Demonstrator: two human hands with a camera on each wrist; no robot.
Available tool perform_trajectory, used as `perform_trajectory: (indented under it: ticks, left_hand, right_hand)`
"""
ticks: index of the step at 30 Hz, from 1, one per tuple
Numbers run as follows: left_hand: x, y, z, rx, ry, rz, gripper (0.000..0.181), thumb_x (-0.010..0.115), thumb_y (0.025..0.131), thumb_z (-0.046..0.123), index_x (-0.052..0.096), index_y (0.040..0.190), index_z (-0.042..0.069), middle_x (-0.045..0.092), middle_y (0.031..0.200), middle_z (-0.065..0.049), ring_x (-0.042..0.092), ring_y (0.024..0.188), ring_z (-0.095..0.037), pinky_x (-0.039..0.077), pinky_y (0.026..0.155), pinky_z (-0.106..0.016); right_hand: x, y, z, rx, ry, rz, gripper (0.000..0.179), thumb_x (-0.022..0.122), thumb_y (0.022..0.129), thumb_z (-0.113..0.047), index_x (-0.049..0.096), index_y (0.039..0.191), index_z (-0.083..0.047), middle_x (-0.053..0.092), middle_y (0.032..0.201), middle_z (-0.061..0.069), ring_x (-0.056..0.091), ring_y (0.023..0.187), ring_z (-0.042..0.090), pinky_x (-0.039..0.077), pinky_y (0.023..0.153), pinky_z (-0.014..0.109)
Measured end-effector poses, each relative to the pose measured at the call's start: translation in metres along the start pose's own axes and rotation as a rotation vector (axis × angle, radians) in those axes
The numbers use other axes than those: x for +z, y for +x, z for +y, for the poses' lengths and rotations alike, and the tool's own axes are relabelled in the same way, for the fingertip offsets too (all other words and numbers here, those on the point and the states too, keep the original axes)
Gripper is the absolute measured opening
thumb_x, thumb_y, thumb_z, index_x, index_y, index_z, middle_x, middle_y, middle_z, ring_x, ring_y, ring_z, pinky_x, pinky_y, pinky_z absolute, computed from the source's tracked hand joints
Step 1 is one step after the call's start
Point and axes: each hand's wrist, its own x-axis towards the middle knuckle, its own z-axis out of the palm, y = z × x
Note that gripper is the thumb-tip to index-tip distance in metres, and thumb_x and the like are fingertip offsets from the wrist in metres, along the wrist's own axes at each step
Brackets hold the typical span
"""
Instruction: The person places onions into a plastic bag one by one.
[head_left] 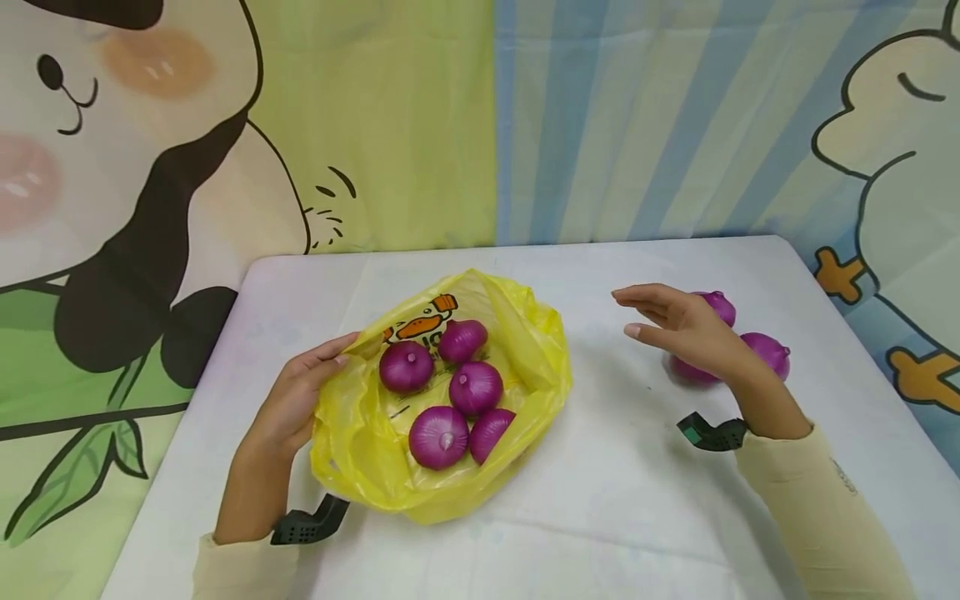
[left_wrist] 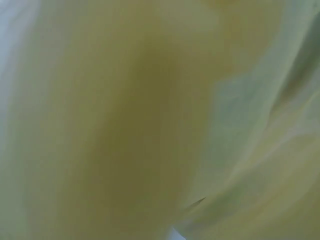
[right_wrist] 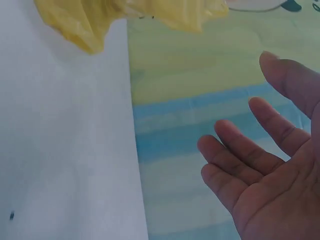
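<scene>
My left hand (head_left: 292,400) pinches the left rim of a yellow plastic bag (head_left: 551,350), its thumb over the edge. Wide-mouthed, the bag shows several purple onions (head_left: 438,437) lying inside, and a printed duck on its inner wall. Blurred yellow plastic (left_wrist: 150,125) fills most of the left wrist view, so the left fingers are hidden there. Over the table to the right of the bag, my right hand (head_left: 686,329) holds nothing; its fingers (right_wrist: 240,150) are spread and slightly bent. Beside and partly behind that hand lie more purple onions (head_left: 768,354).
Both the bag and the loose onions are on a white-covered table (head_left: 600,517). Behind its far edge hangs a cartoon-printed cloth (head_left: 420,125) with yellow and blue-striped panels. Each wrist carries a dark band (head_left: 712,433).
</scene>
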Motion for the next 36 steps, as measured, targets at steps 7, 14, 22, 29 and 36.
perform_trajectory:
  ticks: [7,14,22,29,36]
  left_hand:
    - [-0.001,-0.001,0.0,0.012,-0.019,-0.006,0.042,0.044,0.105,0.014,0.043,0.145,0.002,0.042,0.141,-0.012,0.056,0.119,-0.022,0.048,0.095,-0.035]
    - [-0.001,-0.002,0.003,-0.001,-0.025,0.005,0.042,0.043,0.105,0.014,0.042,0.146,0.004,0.04,0.142,-0.012,0.056,0.119,-0.021,0.048,0.095,-0.034]
    - [-0.002,-0.003,0.005,-0.003,-0.022,0.016,0.041,0.044,0.105,0.014,0.044,0.145,0.005,0.041,0.141,-0.012,0.058,0.116,-0.02,0.049,0.094,-0.034]
    - [-0.003,-0.005,0.005,0.013,-0.027,0.011,0.04,0.044,0.105,0.014,0.046,0.144,0.007,0.043,0.138,-0.01,0.059,0.114,-0.019,0.049,0.094,-0.034]
    - [-0.002,-0.005,0.007,0.019,-0.03,0.015,0.041,0.045,0.105,0.014,0.046,0.144,0.006,0.041,0.141,-0.011,0.059,0.115,-0.019,0.049,0.094,-0.033]
  right_hand:
    - [-0.019,-0.028,0.015,0.155,-0.066,0.125,0.051,0.068,0.093,-0.018,0.05,0.14,-0.011,0.049,0.14,0.007,0.042,0.134,0.023,0.04,0.098,0.016]
    - [-0.035,-0.057,0.032,0.292,-0.189,0.152,0.065,0.069,0.092,-0.025,0.039,0.149,-0.015,0.033,0.149,0.017,0.027,0.138,0.045,0.048,0.09,0.034]
    - [-0.034,-0.071,0.046,0.312,-0.13,0.156,0.069,0.069,0.092,-0.028,0.036,0.151,-0.013,0.03,0.151,0.021,0.026,0.137,0.047,0.045,0.086,0.014]
    - [-0.026,-0.069,0.047,0.324,-0.217,0.147,0.073,0.072,0.089,-0.031,0.037,0.149,-0.009,0.032,0.146,0.032,0.034,0.126,0.055,0.049,0.087,0.056]
    - [-0.021,-0.065,0.047,0.344,-0.286,0.122,0.071,0.074,0.087,-0.035,0.042,0.146,-0.012,0.032,0.145,0.034,0.033,0.125,0.057,0.042,0.087,0.07]
